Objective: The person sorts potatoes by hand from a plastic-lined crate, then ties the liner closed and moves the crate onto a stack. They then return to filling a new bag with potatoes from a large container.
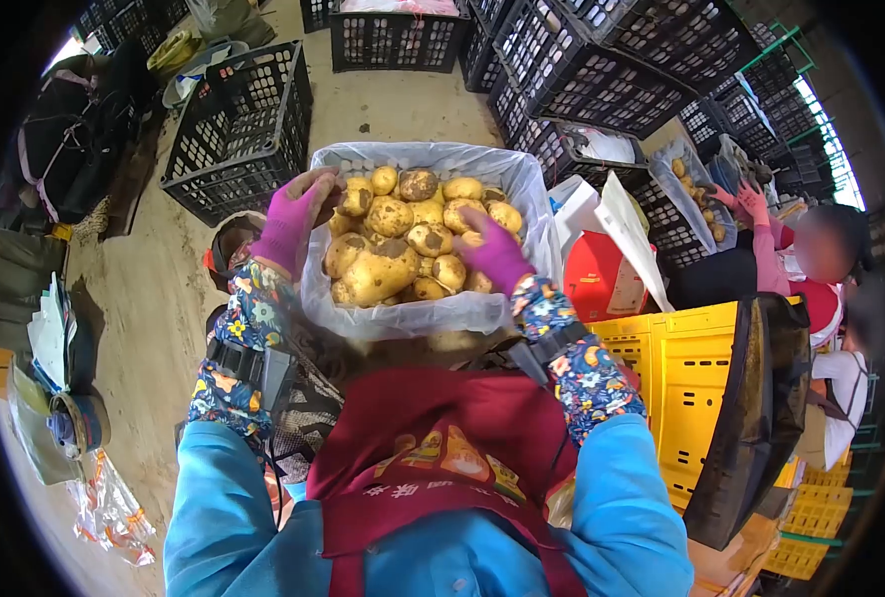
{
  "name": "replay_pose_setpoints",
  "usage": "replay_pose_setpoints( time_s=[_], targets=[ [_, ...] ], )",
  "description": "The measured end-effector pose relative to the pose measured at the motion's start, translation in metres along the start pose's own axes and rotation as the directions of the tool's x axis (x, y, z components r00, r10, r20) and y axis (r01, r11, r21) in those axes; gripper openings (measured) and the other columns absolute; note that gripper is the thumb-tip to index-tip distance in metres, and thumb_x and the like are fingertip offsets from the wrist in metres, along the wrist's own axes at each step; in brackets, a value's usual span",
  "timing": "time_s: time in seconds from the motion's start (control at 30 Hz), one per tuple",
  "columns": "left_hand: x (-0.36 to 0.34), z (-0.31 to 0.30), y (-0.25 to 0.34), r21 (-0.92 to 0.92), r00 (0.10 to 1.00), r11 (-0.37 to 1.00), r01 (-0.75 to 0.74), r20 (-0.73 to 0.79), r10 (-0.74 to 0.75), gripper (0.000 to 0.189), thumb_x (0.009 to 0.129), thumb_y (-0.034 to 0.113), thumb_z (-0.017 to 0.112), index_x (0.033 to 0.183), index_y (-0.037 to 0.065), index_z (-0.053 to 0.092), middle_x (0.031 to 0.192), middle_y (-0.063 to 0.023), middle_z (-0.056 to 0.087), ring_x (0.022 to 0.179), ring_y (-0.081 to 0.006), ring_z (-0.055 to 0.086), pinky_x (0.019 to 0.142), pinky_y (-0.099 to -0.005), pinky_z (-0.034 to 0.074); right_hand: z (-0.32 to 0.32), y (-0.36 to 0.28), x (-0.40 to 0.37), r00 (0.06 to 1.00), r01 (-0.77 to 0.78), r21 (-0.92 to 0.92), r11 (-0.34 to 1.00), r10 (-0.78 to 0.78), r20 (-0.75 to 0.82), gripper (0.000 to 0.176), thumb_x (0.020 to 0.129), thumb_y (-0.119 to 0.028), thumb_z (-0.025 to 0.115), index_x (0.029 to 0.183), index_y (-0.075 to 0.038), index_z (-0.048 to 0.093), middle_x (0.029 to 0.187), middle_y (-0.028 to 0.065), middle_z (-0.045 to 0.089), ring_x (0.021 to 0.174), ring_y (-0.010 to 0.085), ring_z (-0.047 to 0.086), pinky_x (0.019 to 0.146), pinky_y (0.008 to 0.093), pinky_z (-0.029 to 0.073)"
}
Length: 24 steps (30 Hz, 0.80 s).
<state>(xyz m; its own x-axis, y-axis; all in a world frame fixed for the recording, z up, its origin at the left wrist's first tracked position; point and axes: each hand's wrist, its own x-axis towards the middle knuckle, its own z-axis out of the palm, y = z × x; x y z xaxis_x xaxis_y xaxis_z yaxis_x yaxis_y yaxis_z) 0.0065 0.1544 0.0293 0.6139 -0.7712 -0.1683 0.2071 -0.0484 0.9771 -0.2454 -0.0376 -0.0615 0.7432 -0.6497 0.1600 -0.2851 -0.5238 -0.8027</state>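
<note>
A crate lined with clear plastic (pixel 403 320) stands in front of me, filled with soil-marked yellow potatoes (pixel 391 216). My left hand (pixel 298 217), in a purple glove with dirty fingertips, is over the crate's left rim. Its loosely bent fingers reach the side of a potato (pixel 357 196) in the upper left corner. On the right, my right hand (pixel 497 254) lies over the potatoes, its thumb and fingers apart around a small potato (pixel 473 239). A large, long potato (pixel 380 274) rests at the near side of the pile.
A black crate (pixel 243 124) stands at upper left, and stacked black crates (pixel 602 75) rise at upper right. Close on my right are a red box (pixel 607 274) and a yellow crate (pixel 676 388). Beyond them, a person with pink gloves (pixel 751 204) works by another potato crate (pixel 686 194).
</note>
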Motion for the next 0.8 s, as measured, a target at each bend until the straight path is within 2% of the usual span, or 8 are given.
replay_pose_setpoints(
  time_s=[0.07, 0.13, 0.23, 0.33, 0.37, 0.47, 0.57, 0.8],
  targets=[
    [0.010, 0.000, -0.002, -0.054, 0.998, 0.998, 0.032, -0.060, -0.035, 0.036, 0.098, 0.028, 0.058, 0.125, 0.004, 0.061, 0.107, -0.0030, 0.068, 0.098, -0.0117, 0.063, 0.087, -0.0259, 0.048, 0.056, -0.033, 0.012, 0.852, 0.502, -0.256, 0.826, -0.421, 0.311, 0.046, 0.077, -0.023, 0.070, 0.122, -0.014, 0.063, 0.116, 0.0133, 0.064, 0.114, 0.0324, 0.058, 0.099, 0.0449, 0.043],
    [0.004, 0.013, 0.013, -0.113, 0.996, 0.994, -0.006, -0.087, -0.004, 0.035, 0.098, 0.028, 0.058, 0.124, 0.004, 0.061, 0.108, -0.0042, 0.068, 0.099, -0.0122, 0.063, 0.089, -0.0262, 0.048, 0.111, -0.047, 0.016, 0.683, 0.730, -0.351, 0.586, -0.616, 0.393, 0.037, 0.077, -0.020, 0.067, 0.115, -0.018, 0.065, 0.111, 0.0093, 0.064, 0.112, 0.0316, 0.057, 0.100, 0.0491, 0.039],
    [0.013, 0.015, 0.015, -0.084, 0.982, 0.986, -0.146, -0.137, 0.134, 0.034, 0.098, 0.020, 0.058, 0.123, -0.003, 0.060, 0.107, -0.0088, 0.068, 0.095, -0.0125, 0.063, 0.087, -0.0249, 0.051, 0.187, -0.024, 0.023, 0.595, 0.799, -0.380, 0.466, -0.520, 0.614, 0.033, 0.078, -0.015, 0.062, 0.110, -0.020, 0.067, 0.105, 0.0075, 0.063, 0.105, 0.0315, 0.058, 0.096, 0.0508, 0.040],
    [0.013, 0.013, 0.019, -0.129, 0.988, 0.984, -0.119, -0.114, 0.105, 0.034, 0.098, 0.018, 0.058, 0.123, -0.006, 0.059, 0.108, -0.0109, 0.068, 0.096, -0.0134, 0.063, 0.089, -0.0251, 0.051, 0.185, -0.028, 0.034, 0.581, 0.791, -0.329, 0.516, -0.464, 0.669, 0.043, 0.066, -0.021, 0.074, 0.108, -0.020, 0.065, 0.106, 0.0077, 0.059, 0.106, 0.0287, 0.055, 0.092, 0.0537, 0.041],
    [0.012, 0.012, 0.020, -0.116, 0.989, 0.987, -0.113, -0.106, 0.101, 0.035, 0.098, 0.020, 0.057, 0.124, -0.004, 0.059, 0.110, -0.0096, 0.067, 0.098, -0.0134, 0.063, 0.091, -0.0260, 0.049, 0.164, -0.036, 0.037, 0.580, 0.794, -0.328, 0.512, -0.472, 0.664, 0.043, 0.068, -0.028, 0.073, 0.110, -0.023, 0.066, 0.101, 0.0089, 0.061, 0.101, 0.0294, 0.059, 0.090, 0.0485, 0.042],
    [0.012, 0.010, 0.022, -0.096, 0.992, 0.990, -0.100, -0.088, 0.092, 0.037, 0.099, 0.024, 0.056, 0.127, -0.001, 0.058, 0.114, -0.0075, 0.067, 0.103, -0.0137, 0.062, 0.095, -0.0280, 0.047, 0.121, -0.051, 0.054, 0.825, 0.491, -0.321, 0.810, -0.314, 0.469, 0.066, 0.055, -0.036, 0.084, 0.115, -0.019, 0.062, 0.108, 0.0118, 0.057, 0.103, 0.0324, 0.056, 0.090, 0.0478, 0.044],
    [0.010, 0.013, 0.020, -0.088, 0.995, 0.992, -0.095, -0.048, 0.091, 0.037, 0.100, 0.022, 0.055, 0.128, -0.002, 0.057, 0.115, -0.0091, 0.066, 0.104, -0.0148, 0.063, 0.096, -0.0283, 0.048, 0.084, -0.027, 0.063, 0.960, 0.142, -0.243, 0.960, -0.073, 0.270, 0.074, 0.057, -0.040, 0.086, 0.119, -0.011, 0.057, 0.110, 0.0166, 0.056, 0.106, 0.0372, 0.054, 0.093, 0.0474, 0.044],
    [0.022, 0.042, 0.002, -0.020, 0.985, 0.986, -0.165, 0.037, 0.166, 0.038, 0.100, 0.021, 0.056, 0.128, -0.004, 0.056, 0.115, -0.0096, 0.066, 0.102, -0.0140, 0.062, 0.092, -0.0266, 0.050, 0.081, -0.006, 0.014, 0.871, 0.357, -0.419, 0.835, -0.135, 0.472, 0.082, 0.061, -0.040, 0.084, 0.127, -0.005, 0.049, 0.121, 0.0200, 0.056, 0.119, 0.0397, 0.051, 0.100, 0.0469, 0.042]
  ],
)
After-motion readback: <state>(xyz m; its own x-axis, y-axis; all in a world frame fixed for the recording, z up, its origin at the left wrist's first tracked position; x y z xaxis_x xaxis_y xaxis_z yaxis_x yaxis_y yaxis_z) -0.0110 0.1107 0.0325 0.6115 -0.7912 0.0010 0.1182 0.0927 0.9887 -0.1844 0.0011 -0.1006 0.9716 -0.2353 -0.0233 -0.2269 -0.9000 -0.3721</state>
